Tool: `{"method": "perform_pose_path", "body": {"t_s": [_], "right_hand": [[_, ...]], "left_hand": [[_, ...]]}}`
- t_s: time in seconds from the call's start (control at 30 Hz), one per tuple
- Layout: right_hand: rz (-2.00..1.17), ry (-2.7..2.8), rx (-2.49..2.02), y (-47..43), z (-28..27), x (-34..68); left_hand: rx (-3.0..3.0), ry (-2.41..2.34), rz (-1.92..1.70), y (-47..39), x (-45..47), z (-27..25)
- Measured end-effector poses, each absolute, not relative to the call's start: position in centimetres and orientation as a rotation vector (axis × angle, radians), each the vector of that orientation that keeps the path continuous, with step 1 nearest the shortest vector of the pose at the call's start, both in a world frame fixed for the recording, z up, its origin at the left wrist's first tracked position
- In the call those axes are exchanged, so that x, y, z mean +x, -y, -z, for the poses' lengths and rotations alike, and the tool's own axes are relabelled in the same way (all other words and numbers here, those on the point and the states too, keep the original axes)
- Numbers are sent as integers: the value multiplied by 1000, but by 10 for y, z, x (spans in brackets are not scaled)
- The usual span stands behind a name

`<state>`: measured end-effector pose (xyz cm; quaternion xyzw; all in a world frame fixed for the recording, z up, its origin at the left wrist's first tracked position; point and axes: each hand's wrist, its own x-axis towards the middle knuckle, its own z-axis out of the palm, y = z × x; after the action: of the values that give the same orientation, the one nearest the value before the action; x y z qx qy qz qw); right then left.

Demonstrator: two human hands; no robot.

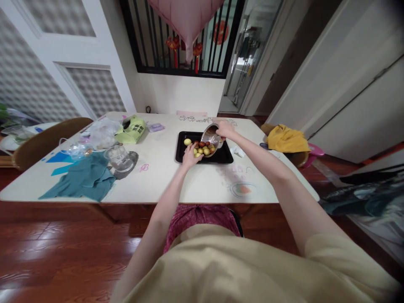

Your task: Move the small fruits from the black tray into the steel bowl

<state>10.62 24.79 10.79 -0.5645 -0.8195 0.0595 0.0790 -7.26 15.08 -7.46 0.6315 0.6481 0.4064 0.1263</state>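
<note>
Fingers of the right hand clench the rim of a steel bowl, tipped over a black tray, its mouth turned toward the left hand. Left fingers, loosely spread, touch round yellow pieces. The tray's long axis runs left to right on the white table.

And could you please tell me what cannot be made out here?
Head view, tray: floor partly covered by bowl, produce and left hand.
Head view, left hand: its back hides the palm and any grip.
Head view, pink balloon: top cut off by the upper edge.
Head view, green item: lettering too small.
</note>
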Motion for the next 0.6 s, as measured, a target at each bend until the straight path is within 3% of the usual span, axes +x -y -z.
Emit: {"method": "perform_pose_path", "body": {"t_s": [0.6], "right_hand": [[142, 2357, -1826, -226, -117, 148]], "left_hand": [[1981, -1921, -1118, -139, -69, 73]]}}
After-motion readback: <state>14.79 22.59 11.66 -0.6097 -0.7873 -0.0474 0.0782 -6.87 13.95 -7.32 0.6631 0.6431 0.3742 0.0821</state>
